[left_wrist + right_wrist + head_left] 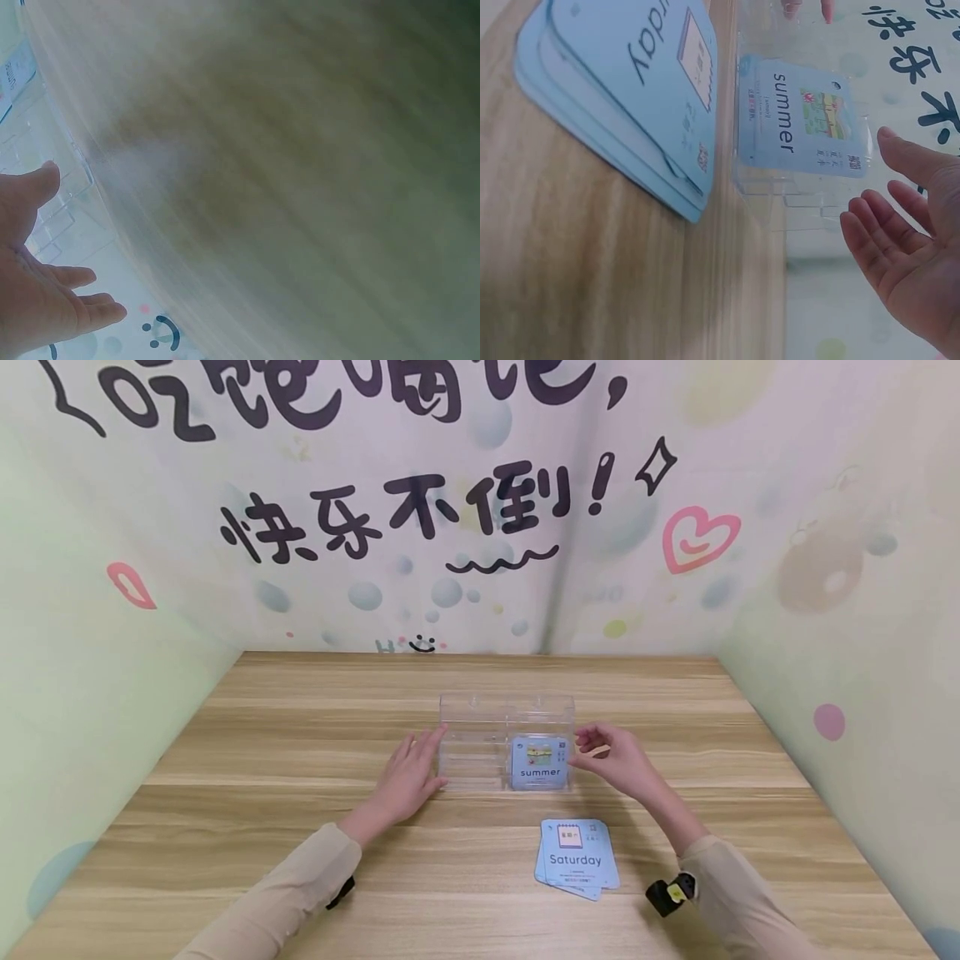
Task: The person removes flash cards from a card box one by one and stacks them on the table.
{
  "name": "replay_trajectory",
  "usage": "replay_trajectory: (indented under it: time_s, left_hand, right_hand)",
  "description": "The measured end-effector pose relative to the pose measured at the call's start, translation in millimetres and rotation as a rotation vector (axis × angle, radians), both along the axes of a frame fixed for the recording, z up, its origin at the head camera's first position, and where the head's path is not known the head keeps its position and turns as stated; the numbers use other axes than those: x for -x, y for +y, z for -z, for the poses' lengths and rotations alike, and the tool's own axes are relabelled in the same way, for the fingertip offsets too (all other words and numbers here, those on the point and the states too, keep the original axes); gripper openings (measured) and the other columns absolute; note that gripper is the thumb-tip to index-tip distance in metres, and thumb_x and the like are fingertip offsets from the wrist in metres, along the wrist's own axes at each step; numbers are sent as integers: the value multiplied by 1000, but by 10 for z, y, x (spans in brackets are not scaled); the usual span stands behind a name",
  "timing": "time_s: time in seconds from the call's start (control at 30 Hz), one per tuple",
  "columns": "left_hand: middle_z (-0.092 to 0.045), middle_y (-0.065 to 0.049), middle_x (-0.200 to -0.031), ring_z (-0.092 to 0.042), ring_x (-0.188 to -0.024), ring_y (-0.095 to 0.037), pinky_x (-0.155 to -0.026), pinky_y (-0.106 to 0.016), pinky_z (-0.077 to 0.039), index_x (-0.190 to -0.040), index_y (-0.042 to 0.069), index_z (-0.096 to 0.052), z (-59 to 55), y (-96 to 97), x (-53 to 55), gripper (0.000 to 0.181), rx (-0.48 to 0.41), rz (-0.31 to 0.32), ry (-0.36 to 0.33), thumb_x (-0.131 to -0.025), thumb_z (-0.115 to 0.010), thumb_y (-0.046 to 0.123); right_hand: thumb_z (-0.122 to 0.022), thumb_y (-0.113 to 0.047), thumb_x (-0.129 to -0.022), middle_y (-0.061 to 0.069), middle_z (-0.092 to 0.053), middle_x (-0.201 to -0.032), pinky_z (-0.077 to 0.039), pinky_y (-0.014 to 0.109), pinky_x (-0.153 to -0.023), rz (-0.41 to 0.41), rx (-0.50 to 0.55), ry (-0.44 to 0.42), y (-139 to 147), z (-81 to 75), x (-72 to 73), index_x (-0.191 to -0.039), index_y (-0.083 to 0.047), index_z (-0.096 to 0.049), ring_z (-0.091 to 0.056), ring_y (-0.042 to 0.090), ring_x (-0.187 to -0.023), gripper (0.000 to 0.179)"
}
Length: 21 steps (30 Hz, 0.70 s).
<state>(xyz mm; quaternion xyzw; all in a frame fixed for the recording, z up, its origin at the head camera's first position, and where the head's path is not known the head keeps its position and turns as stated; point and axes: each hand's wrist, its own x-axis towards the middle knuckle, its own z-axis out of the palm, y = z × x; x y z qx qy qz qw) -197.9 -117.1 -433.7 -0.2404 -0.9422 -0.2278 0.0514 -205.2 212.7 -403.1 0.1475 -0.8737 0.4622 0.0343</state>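
A clear plastic card holder (472, 768) with two side-by-side sections stands on the table. In its right section is a blue card (538, 763) reading "summer". My left hand (408, 777) rests at the holder's left side, fingers extended along it; the left wrist view shows its thumb and fingers (75, 277) apart. My right hand (618, 762) is at the holder's right side, thumb near the summer card's edge. In the right wrist view that hand (922, 232) has its fingers relaxed and spread from the thumb, with nothing between them.
Nearer the front edge, right of the middle, lies a loose stack of blue cards (577, 856) with "Saturday" on top. Behind the wooden table (315, 718) hangs a white backdrop (450, 585) with black lettering. Pale walls stand on both sides.
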Motion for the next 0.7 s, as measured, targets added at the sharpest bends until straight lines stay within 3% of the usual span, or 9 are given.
replay_trajectory:
  time_s: [0.33,0.7]
  left_hand:
    - [-32,-24,-141,-23,-131,-43,-106,-57,-16,-144,12,-13,-3,3,-7,78,5,0,-20,-85,-64,19]
    - [-33,-24,-140,-25,-131,-39,-106,-57,-17,-145,12,-14,25,-1,10,80,6,0,8,-84,-65,19]
  right_hand:
    - [-77,-18,-72,11,-63,-91,-50,25,-66,22,-1,1,-75,49,50,-107,3,-59,-58,20,-81,45]
    - [-76,-11,-72,10,-63,-83,-51,23,-64,21,14,68,-117,80,111,-99,3,-62,-57,17,-74,33]
